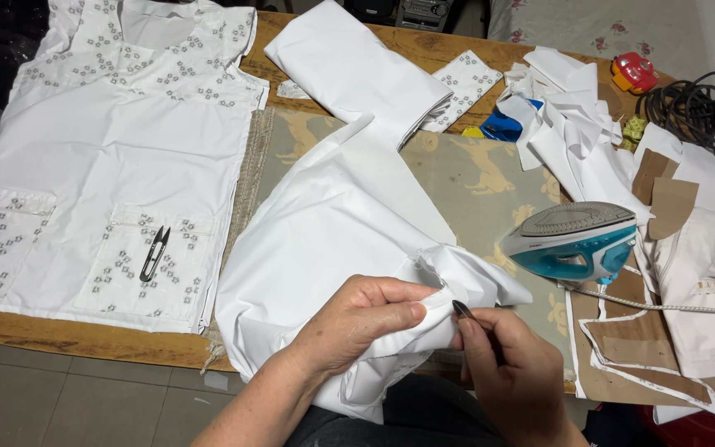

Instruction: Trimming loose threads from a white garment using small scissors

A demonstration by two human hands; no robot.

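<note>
Both hands grip: left hand (357, 319) pinches crumpled white cloth (341, 223); right hand (511, 364) clasps a slim pointed tool (463, 310).

Left hand (357, 319) pinching white cloth (333, 240) at a bunched edge; right hand (511, 368) pressing a dark pointed tool (462, 311) to it. Iron (573, 240) resting just right. Snips (155, 252) lying on patterned garment (101, 165), well left. Cable (693, 108) coiled far right.

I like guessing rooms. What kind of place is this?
Probably a home sewing corner. A sewn white top lies flat on the wooden table, thread snips rest on it, and a blue iron sits by paper patterns. Both hands work white cloth.
</note>
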